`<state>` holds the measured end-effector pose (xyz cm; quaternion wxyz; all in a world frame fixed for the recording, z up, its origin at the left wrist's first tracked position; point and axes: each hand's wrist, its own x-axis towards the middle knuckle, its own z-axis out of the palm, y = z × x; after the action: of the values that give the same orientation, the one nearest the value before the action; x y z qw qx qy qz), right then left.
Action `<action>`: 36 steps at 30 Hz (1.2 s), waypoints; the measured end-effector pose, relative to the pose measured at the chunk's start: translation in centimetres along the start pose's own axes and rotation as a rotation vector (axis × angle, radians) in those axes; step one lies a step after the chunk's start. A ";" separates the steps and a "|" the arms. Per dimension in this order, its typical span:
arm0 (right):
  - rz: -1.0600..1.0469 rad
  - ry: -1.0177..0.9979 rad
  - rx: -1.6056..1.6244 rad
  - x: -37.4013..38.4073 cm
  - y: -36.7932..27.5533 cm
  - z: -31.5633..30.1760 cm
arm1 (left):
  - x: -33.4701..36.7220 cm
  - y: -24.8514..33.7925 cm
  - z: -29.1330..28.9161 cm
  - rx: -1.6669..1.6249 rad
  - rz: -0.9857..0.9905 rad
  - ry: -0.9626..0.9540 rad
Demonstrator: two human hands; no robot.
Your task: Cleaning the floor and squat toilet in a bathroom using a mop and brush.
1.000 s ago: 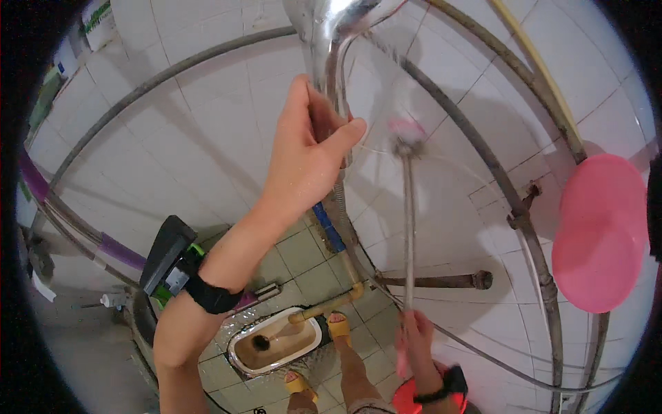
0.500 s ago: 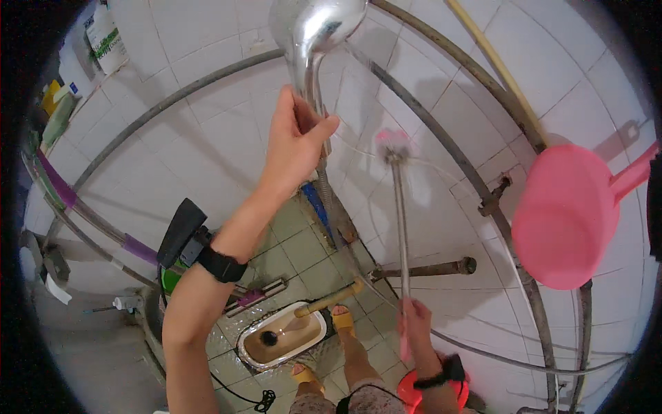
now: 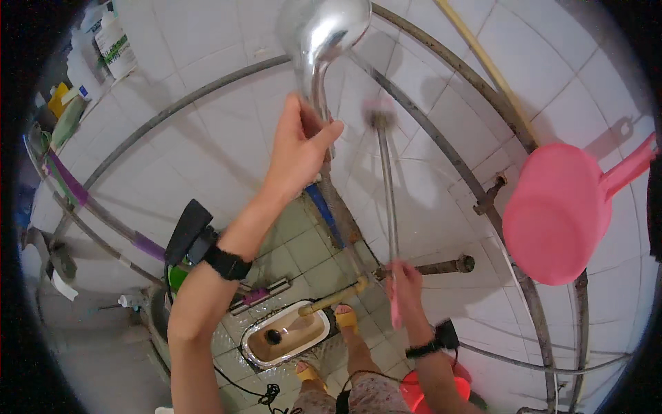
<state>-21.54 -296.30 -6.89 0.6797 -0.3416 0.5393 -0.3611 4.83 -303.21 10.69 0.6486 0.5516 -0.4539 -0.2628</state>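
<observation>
A silver shower head (image 3: 329,29) is held up by its handle in my left hand (image 3: 300,148), thumb and fingers closed round it. Its hose hangs down below the hand. Lower and to the right, my right hand (image 3: 407,284) grips the pink end of a long-handled brush (image 3: 387,186) with a metal shaft. The brush's pinkish head, blurred by motion, is up at the white tiled wall (image 3: 441,131); whether it touches the tiles I cannot tell.
Old pipes (image 3: 431,265) run along the wall. At right hangs a pink dipper (image 3: 558,214). A squat toilet (image 3: 286,334) is set in the floor beside my sandalled feet; a red bucket (image 3: 414,397) stands near my right leg. Bottles (image 3: 116,45) line the upper left.
My right hand has moved up and slightly left, carrying the brush head higher along the wall. The left hand still holds the shower head, and the whole view has shifted a little.
</observation>
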 end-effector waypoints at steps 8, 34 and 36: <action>0.046 0.031 -0.130 -4.6 -3.6 -1.9 | 0.2 2.5 -0.6 -0.060 -0.002 -0.020; 0.122 -0.076 -0.132 2.6 -1.2 3.2 | -3.3 -1.7 1.0 -0.033 -0.030 -0.046; 0.103 -0.075 -0.077 0.8 -2.5 2.5 | -3.7 0.0 2.0 -0.024 0.020 -0.068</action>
<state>-19.24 -298.04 -4.71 0.7036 -0.3524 0.5439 -0.2915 1.47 -301.07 9.56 0.6418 0.5302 -0.4780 -0.2803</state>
